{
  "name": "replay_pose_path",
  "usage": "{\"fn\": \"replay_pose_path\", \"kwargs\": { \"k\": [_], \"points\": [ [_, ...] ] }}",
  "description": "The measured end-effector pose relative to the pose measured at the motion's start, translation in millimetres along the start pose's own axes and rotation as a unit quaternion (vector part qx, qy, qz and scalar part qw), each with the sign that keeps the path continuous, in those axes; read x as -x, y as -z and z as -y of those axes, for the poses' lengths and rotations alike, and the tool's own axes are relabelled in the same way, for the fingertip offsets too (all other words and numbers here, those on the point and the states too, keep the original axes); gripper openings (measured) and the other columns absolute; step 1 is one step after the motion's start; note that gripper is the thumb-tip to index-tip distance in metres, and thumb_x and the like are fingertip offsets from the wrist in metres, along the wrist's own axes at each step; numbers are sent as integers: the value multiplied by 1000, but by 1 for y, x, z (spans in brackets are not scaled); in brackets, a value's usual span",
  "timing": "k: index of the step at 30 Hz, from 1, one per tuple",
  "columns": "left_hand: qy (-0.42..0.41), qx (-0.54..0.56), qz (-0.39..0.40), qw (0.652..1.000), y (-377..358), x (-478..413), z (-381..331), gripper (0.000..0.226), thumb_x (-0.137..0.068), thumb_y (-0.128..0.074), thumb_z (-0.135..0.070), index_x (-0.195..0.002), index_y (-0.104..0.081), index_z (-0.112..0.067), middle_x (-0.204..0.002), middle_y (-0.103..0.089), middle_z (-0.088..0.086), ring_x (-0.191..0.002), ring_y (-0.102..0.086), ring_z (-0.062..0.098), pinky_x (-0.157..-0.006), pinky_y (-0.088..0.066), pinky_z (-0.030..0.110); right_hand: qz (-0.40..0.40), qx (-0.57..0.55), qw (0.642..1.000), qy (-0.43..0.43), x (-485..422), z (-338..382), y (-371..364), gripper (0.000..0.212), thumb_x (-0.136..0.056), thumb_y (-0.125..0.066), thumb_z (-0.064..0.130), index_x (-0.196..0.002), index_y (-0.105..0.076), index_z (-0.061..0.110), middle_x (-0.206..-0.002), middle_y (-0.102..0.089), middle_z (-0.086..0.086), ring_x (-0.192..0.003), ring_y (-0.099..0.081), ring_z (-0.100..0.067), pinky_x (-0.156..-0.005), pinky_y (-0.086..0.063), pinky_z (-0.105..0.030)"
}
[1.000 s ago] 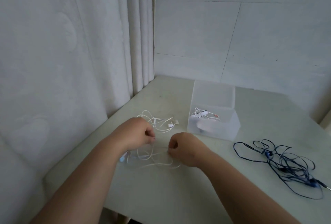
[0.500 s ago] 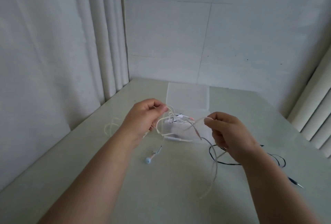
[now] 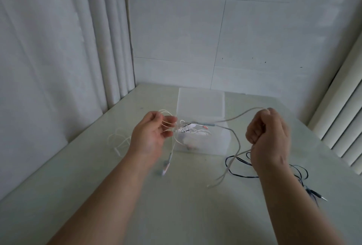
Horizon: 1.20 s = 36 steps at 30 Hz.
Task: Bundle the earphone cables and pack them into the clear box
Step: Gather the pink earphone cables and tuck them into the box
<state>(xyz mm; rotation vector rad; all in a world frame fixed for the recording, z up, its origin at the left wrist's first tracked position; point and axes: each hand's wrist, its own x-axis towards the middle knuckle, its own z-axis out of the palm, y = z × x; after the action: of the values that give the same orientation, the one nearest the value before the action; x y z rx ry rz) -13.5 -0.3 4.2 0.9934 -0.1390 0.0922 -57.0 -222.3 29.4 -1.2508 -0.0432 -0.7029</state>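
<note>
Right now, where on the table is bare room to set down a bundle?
Free: the table between both forearms, and left of the left forearm. Crowded: held cable before the box, loose white cable at left, dark cable at right.

White earphone cable [image 3: 233, 119] stretches aloft before clear box [image 3: 200, 105] (earphones [image 3: 189, 127] inside), dark cable [image 3: 244, 175] beside it.

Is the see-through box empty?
Not empty. A white earphone bundle lies inside the clear box, visible through its front wall.
</note>
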Motion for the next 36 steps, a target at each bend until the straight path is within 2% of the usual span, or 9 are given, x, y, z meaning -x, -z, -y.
{"fn": "replay_pose_path", "kwargs": {
  "k": [6,10,13,18,22,27,30,32,36],
  "points": [
    [-6,-31,66,997,-2,5,1,22,-97,-40,-7,-80,-54,-7,-71,-64,7,-64,-58,22,-60,-45,32,346,165,920,-80,-3,-2,8,20,-67,-47,8,-73,-66,8,-56,-50,-9,-54,-45,-20,-50,-37,-23],
    [-4,-21,64,998,-3,5,1,24,-97,-39,0,-83,-58,-6,-64,-52,2,-50,-40,13,-49,-31,24,331,349,872,-91,-2,-6,8,24,-70,-49,25,-75,-72,21,-68,-67,1,-66,-55,-23,-65,-44,-38],
    [-7,-18,66,998,-4,6,0,23,-97,-38,1,-89,-59,-5,-63,-50,-1,-46,-32,9,-46,-22,21,313,452,831,-86,-1,-6,6,16,-77,-61,33,-69,-73,28,-82,-69,8,-80,-62,-14,-79,-49,-36],
    [-7,-52,98,994,-7,12,-4,26,-96,-44,-6,-102,-68,-13,-62,-46,-1,-41,-25,8,-41,-18,16,377,547,736,-131,6,-5,1,12,-70,-70,39,-72,-75,28,-75,-72,5,-77,-68,-15,-74,-55,-32],
    [18,-62,133,989,-8,15,-5,31,-94,-46,-9,-111,-70,-20,-63,-46,1,-42,-23,8,-42,-18,16,352,497,792,-46,8,-8,-4,10,-76,-70,41,-85,-70,37,-96,-68,18,-92,-61,3,-81,-48,-23],
    [42,-98,167,980,-10,20,-6,21,-91,-50,-15,-99,-70,-14,-62,-46,3,-42,-22,8,-43,-15,18,321,451,832,35,16,-13,-13,33,-79,-71,38,-110,-60,38,-116,-56,22,-115,-50,-5,-99,-37,-28],
    [34,-104,150,983,-14,22,-8,2,-91,-51,-13,-91,-53,-13,-60,-47,4,-42,-23,9,-42,-16,18,296,412,857,91,21,-15,-19,23,-76,-70,30,-96,-61,37,-103,-58,23,-104,-53,-1,-89,-37,-17],
    [21,-89,124,988,-14,21,-8,12,-96,-46,-5,-92,-43,-16,-61,-48,4,-42,-25,10,-41,-20,17,283,380,873,114,25,-14,-22,17,-74,-65,21,-80,-58,36,-86,-60,16,-85,-55,-4,-74,-39,-13],
    [-17,-47,65,997,-16,17,-6,22,-98,-38,2,-96,-38,-20,-63,-50,4,-42,-27,11,-41,-22,18,359,351,860,85,35,-10,-28,14,-73,-64,14,-69,-59,27,-68,-59,7,-60,-48,-16,-57,-41,-25]
  ]
}}
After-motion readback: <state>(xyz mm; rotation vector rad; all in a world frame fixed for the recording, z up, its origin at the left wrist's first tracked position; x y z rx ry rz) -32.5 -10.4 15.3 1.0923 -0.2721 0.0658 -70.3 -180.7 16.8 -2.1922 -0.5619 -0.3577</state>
